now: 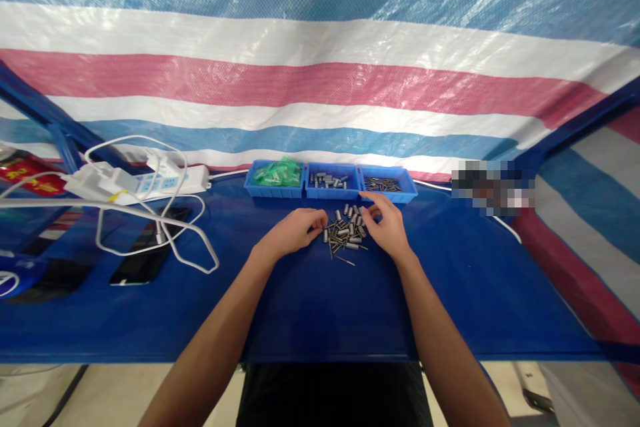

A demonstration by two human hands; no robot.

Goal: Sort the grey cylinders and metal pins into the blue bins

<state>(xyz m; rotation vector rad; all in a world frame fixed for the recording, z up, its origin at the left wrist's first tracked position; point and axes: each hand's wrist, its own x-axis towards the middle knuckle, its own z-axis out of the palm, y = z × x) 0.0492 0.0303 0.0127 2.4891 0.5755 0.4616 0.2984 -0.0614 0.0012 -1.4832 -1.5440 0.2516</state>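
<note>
A loose pile of small grey cylinders (352, 229) and thin metal pins (336, 244) lies on the blue table between my hands. My left hand (300, 230) is at the pile's left edge with its fingertips pinched together; whatever is between them is too small to name. On the other side, my right hand (386, 223) has its thumb and index finger apart, the thumb by the cylinders and the index finger near the front of the bins. Behind the pile stand a blue bin of grey cylinders (327, 181) and a blue bin of thin pins (383, 185).
Green plastic bags (278, 173) fill the left blue bin. To the left are a white power strip (173, 181) with looping cables, a dark phone (143, 265), a blue cap-like item (25, 275) and a red can (27, 172). A striped tarp (320, 87) hangs behind the table (330, 320).
</note>
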